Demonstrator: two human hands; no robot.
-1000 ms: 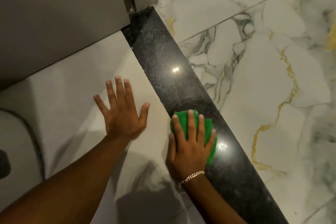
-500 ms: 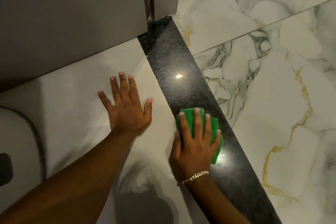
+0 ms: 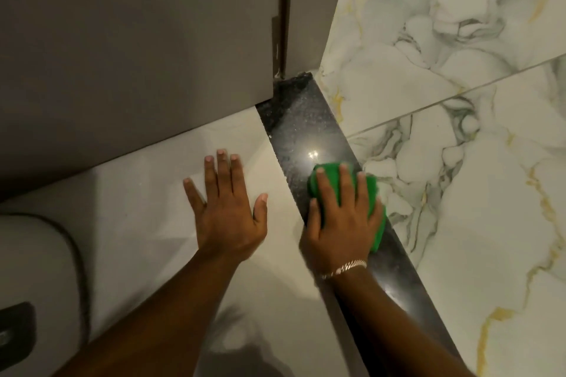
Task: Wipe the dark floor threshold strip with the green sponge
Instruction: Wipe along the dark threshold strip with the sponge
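The dark threshold strip runs diagonally between the plain pale floor tile and the veined marble tile, ending at the grey door frame. The green sponge lies flat on it, about midway, pressed under the spread fingers of the right hand. The left hand rests open, holding nothing, palm down on the pale tile. Judging by the speckled stretch ahead near the frame, that far end likely remains unwiped.
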